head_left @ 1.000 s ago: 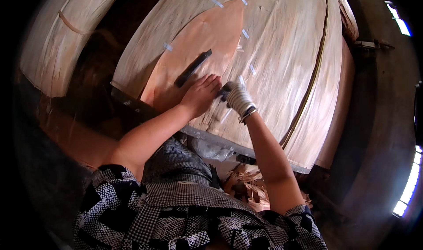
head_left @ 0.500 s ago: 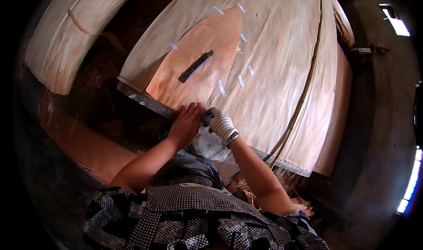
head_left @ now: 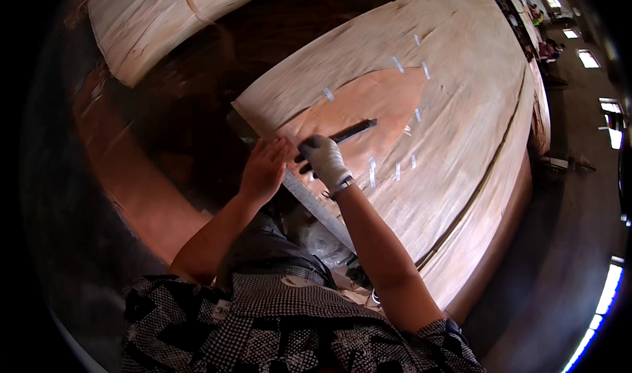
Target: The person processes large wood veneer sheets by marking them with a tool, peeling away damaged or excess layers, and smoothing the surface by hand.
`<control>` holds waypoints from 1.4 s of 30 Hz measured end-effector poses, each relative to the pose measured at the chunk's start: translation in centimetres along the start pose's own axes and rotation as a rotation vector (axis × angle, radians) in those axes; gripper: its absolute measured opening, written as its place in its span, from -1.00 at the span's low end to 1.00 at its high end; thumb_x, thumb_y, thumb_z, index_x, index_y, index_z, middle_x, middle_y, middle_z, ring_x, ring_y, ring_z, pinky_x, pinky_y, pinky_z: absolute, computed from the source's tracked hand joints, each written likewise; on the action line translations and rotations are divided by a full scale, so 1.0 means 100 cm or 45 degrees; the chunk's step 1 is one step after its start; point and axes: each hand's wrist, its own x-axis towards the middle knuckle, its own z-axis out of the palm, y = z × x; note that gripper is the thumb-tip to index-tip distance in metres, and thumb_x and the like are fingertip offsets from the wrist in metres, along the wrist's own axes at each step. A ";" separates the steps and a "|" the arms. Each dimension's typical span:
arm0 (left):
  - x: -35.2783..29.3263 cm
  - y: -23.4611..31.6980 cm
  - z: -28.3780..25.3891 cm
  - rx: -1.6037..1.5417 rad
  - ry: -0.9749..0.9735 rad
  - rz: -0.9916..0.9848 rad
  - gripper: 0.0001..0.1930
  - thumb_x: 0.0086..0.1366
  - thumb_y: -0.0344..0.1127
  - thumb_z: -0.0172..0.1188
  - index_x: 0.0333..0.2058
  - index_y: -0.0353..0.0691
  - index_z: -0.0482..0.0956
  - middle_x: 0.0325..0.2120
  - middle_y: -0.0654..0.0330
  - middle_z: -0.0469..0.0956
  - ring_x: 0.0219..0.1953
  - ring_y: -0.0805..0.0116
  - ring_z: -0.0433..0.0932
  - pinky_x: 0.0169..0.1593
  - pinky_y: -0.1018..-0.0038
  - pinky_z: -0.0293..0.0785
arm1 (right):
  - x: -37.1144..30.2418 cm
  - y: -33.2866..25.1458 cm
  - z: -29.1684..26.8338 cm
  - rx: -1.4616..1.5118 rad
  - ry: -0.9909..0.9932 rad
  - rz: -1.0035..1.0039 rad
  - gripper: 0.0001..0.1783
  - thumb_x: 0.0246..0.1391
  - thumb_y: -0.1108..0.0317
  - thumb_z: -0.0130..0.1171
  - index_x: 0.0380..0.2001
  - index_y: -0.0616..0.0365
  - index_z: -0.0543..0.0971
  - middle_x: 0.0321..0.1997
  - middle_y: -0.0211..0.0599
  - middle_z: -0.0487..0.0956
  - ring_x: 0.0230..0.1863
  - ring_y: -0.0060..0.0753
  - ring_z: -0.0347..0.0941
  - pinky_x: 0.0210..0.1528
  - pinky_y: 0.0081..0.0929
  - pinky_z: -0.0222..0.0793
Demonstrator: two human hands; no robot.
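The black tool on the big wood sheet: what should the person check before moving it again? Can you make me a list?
1. Right hand, in a white glove, on the black tool: ok, it rests on the near end.
2. Left hand holding the wood sheet down: ok, bare and flat at the near edge.
3. Reddish patch lying flat: ok, no lifted corner shows.
4. Pale tape strips around the patch: ok, several in place.
5. Left fingers clear of the tool: ok, they lie beside it, apart.
6. Grip tightness on the tool: cannot tell.
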 end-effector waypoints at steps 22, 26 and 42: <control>0.068 0.005 -0.010 0.231 -0.239 0.019 -0.69 0.09 -0.22 0.12 -0.21 -0.23 0.49 -0.09 0.08 0.43 -0.04 0.11 0.37 0.14 0.12 0.07 | -0.045 0.035 -0.104 0.008 0.377 0.155 -0.84 0.05 0.37 0.00 -0.43 0.23 0.50 -0.57 -0.26 0.54 -0.62 -0.42 0.48 -0.65 -0.49 0.34; 0.095 0.039 0.058 0.028 -0.148 0.051 -0.67 -0.10 -0.23 0.31 -0.35 -0.21 0.46 -0.31 0.09 0.46 -0.21 0.10 0.42 -0.11 0.22 0.32 | -0.068 0.063 -0.100 0.482 0.386 0.215 -0.83 0.05 0.34 0.04 -0.38 0.22 0.51 -0.50 -0.33 0.55 -0.53 -0.52 0.47 -0.66 -0.58 0.32; 0.197 0.183 0.084 -0.349 -1.086 0.569 -0.67 0.08 -0.04 0.13 -0.58 -0.20 0.44 -0.64 0.04 0.48 -0.55 0.06 0.49 -0.51 0.21 0.35 | -0.040 0.072 -0.191 1.834 0.635 -0.162 -0.73 0.00 0.38 0.10 -0.19 0.21 0.44 -0.24 -0.29 0.52 -0.21 -0.40 0.45 -0.13 -0.48 0.37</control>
